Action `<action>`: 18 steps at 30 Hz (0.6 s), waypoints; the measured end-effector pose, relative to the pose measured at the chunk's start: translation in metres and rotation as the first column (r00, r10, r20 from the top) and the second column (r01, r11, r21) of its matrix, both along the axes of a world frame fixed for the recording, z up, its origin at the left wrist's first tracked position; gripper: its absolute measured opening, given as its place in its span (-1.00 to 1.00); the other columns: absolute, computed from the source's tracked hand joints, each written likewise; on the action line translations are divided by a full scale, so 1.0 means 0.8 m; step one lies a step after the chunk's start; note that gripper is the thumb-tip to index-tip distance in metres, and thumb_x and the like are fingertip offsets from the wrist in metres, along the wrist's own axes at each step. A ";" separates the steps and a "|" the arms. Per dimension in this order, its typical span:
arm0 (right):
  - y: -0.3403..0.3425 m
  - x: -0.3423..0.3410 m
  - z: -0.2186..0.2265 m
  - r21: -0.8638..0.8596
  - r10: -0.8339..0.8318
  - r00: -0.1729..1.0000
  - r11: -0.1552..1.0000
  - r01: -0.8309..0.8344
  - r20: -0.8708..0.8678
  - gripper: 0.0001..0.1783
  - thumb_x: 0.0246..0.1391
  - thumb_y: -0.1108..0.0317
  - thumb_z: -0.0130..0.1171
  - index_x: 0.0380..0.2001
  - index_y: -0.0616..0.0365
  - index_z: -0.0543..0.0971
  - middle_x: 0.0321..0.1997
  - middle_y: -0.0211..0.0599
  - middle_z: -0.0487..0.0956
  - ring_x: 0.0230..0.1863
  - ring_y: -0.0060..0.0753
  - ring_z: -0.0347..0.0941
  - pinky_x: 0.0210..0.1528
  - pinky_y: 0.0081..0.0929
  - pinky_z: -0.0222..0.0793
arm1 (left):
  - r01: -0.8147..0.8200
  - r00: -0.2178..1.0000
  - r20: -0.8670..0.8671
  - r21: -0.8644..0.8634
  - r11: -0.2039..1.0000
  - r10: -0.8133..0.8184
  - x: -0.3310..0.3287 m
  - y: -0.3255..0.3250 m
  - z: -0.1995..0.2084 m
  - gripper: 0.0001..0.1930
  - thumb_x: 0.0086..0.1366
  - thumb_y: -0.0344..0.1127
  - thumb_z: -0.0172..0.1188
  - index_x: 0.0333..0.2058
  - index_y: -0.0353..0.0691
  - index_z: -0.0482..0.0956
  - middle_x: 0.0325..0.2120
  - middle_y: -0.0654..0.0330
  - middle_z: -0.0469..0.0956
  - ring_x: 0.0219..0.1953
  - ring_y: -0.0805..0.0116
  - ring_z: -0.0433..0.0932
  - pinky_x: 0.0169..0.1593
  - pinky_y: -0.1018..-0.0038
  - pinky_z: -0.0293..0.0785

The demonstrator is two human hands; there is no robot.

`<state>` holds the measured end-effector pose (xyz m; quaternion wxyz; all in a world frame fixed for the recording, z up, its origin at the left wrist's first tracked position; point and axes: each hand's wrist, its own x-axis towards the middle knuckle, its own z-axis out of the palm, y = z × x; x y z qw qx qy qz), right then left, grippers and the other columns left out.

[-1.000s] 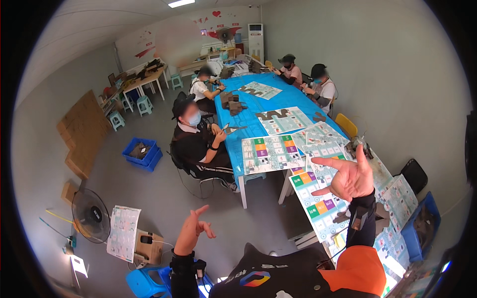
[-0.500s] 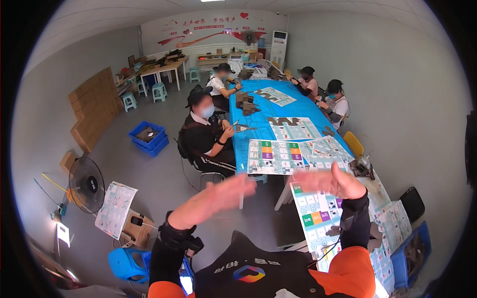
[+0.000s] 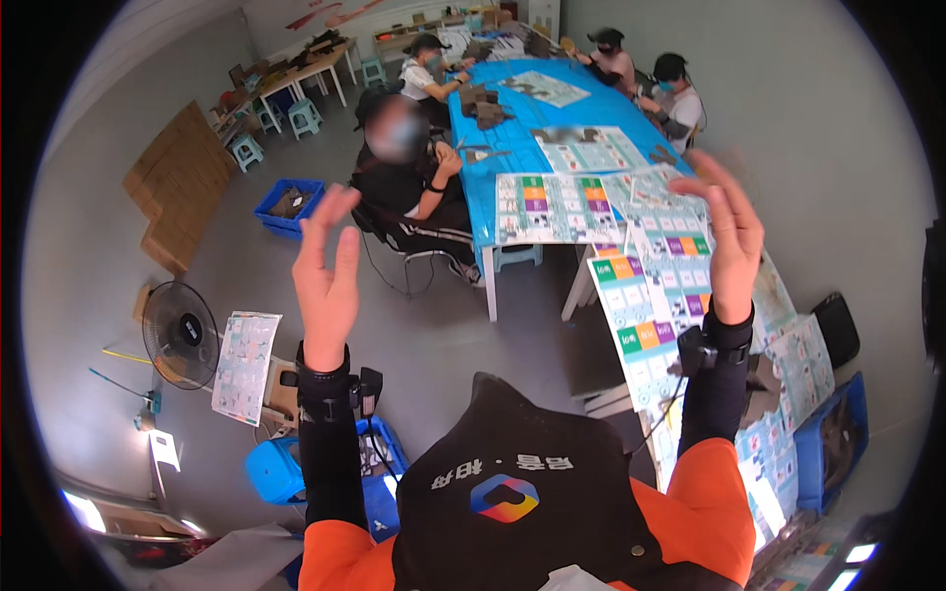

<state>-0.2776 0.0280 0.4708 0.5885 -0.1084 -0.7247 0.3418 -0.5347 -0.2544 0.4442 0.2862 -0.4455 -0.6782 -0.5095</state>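
My left hand point(image 3: 327, 281) is raised in the air over the grey floor, fingers apart, with nothing in it. On the other side my right hand point(image 3: 727, 231) is also up and open, in front of the printed sheets point(image 3: 639, 369) on the table to my right. Its fingertips are slightly smeared by motion. Both wrists carry black straps with small devices point(image 3: 370, 391). Neither hand appears to touch anything. Between my arms shows a black apron point(image 3: 552, 443) with a colourful emblem, over orange sleeves.
Several people sit around a long blue-covered table point(image 3: 537, 98) bearing printed sheets and dark cut pieces point(image 3: 480, 103). On the left stand a fan point(image 3: 181, 335), a blue stool point(image 3: 274, 471) and a blue crate point(image 3: 289, 204). Another blue bin point(image 3: 831, 443) stands at the right.
My hands have swung apart and upward, from reaching inward toward each other to standing up at either side. The view has tilted downward, showing more of my apron.
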 end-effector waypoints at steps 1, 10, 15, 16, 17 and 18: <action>-0.014 -0.002 -0.003 -0.041 0.214 0.945 0.977 -0.211 0.249 -0.62 0.17 0.32 -0.10 -0.01 0.33 0.41 -0.10 -0.17 0.54 -0.05 -0.40 0.40 0.07 -0.47 0.21 | 0.221 0.969 0.138 -0.130 0.966 -0.203 -0.005 -0.005 -0.012 -0.59 0.33 -0.26 -0.09 0.08 -0.37 0.28 0.00 0.04 0.41 0.10 0.25 0.32 0.22 0.34 0.02; 0.014 -0.097 -0.079 -0.364 0.833 0.488 0.554 -0.749 0.262 -0.42 0.21 0.02 -0.26 -0.11 0.34 0.50 -0.06 -0.13 0.53 0.02 -0.32 0.41 0.17 -0.45 0.15 | 0.895 0.332 0.732 -0.044 0.445 -0.595 0.014 0.119 -0.088 -0.23 0.35 0.15 -0.50 -0.06 -0.57 0.36 -0.04 -0.17 0.40 0.09 0.09 0.35 0.22 0.30 0.14; 0.106 -0.075 -0.140 -0.492 0.515 0.802 0.636 -0.595 -0.304 -0.40 0.22 0.03 -0.34 -0.04 0.38 0.42 0.02 -0.06 0.46 0.12 -0.25 0.31 0.25 -0.37 0.04 | 0.512 0.251 0.579 0.601 0.614 -0.776 -0.017 0.151 -0.148 -0.26 0.34 0.16 -0.45 0.09 -0.54 0.17 0.11 -0.17 0.22 0.21 0.08 0.16 0.28 0.29 0.02; 0.123 -0.054 -0.160 -0.514 0.410 0.812 0.630 -0.581 -0.415 -0.39 0.24 0.07 -0.40 0.02 0.43 0.35 0.08 0.01 0.40 0.17 -0.21 0.26 0.28 -0.35 -0.01 | 0.295 0.264 0.544 0.741 0.604 -0.796 -0.027 0.148 -0.164 -0.27 0.34 0.14 -0.43 0.12 -0.54 0.11 0.14 -0.17 0.16 0.24 0.10 0.12 0.29 0.29 -0.01; 0.134 -0.033 -0.192 -0.543 0.261 0.825 0.647 -0.535 -0.501 -0.39 0.24 0.05 -0.40 0.05 0.40 0.32 0.11 -0.02 0.37 0.19 -0.24 0.24 0.29 -0.35 -0.02 | 0.162 0.257 0.575 0.767 0.621 -0.777 -0.037 0.138 -0.187 -0.30 0.34 0.09 -0.42 0.14 -0.51 0.09 0.15 -0.15 0.16 0.24 0.10 0.10 0.30 0.31 -0.06; 0.138 -0.017 -0.230 -0.574 0.116 0.813 0.652 -0.496 -0.571 -0.38 0.23 0.03 -0.39 0.08 0.37 0.29 0.14 -0.04 0.34 0.21 -0.26 0.22 0.29 -0.36 -0.04 | 0.018 0.253 0.604 0.778 0.628 -0.756 -0.047 0.122 -0.213 -0.33 0.33 0.05 -0.41 0.16 -0.47 0.07 0.16 -0.13 0.15 0.25 0.11 0.09 0.32 0.32 -0.11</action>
